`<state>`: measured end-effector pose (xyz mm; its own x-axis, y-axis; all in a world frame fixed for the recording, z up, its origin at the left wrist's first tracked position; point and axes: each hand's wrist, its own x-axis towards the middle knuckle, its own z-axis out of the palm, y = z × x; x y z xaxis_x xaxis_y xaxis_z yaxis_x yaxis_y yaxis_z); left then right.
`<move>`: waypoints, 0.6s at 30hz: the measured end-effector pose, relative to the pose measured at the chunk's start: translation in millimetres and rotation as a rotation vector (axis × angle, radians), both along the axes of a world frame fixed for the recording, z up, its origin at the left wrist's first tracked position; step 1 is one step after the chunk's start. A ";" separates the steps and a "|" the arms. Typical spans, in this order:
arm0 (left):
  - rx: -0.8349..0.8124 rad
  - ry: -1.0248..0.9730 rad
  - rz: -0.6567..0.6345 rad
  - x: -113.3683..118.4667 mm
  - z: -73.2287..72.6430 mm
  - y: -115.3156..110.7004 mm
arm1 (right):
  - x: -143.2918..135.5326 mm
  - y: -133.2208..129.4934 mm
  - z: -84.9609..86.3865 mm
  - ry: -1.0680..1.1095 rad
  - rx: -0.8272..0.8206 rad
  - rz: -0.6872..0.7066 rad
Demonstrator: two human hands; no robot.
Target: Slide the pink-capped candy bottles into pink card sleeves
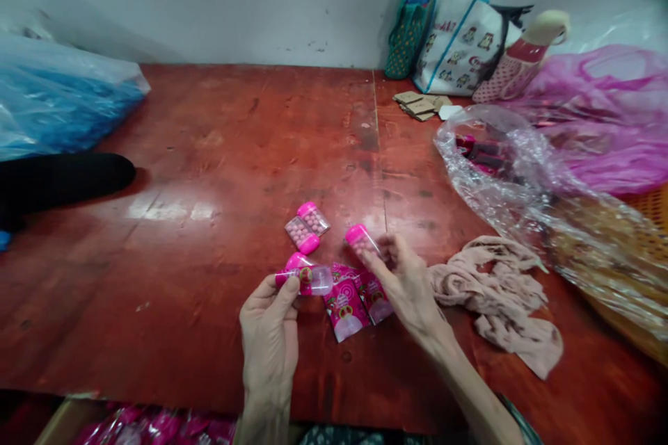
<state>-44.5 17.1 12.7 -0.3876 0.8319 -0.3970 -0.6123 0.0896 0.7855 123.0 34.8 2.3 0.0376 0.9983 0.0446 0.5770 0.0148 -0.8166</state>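
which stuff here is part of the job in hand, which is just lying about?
Likely in the job:
pink-capped bottle, in the right hand
pink printed wrapper, in the left hand
other bottles on the table
loose wrappers between the hands

Likely just lying about:
crumpled cloth
patterned bag
dotted pouch
brown card pieces

Pink-capped clear bottles [362,242], red-brown table [209,257]

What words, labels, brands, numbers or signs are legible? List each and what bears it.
None can be read for certain.
White bag: red lettering, too blurred.
Pink wrappers on the table: printing, too small and blurred.
Wrapper in the left hand: printing, too blurred.
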 end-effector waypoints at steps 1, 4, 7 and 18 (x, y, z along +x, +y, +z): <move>0.008 0.028 0.029 0.8 -0.1 -0.2 | -1.2 -8.3 7.1 0.179 -0.066 -0.032; 0.032 0.097 0.101 6.8 1.7 -0.3 | -6.6 -30.9 26.9 0.669 -0.241 -0.096; 0.051 0.149 0.128 16.3 5.9 -0.7 | -13.5 -43.5 36.0 0.814 -0.253 -0.138; 0.033 0.096 -0.006 25.6 4.5 -0.3 | -7.0 -48.2 29.1 0.845 -0.235 -0.209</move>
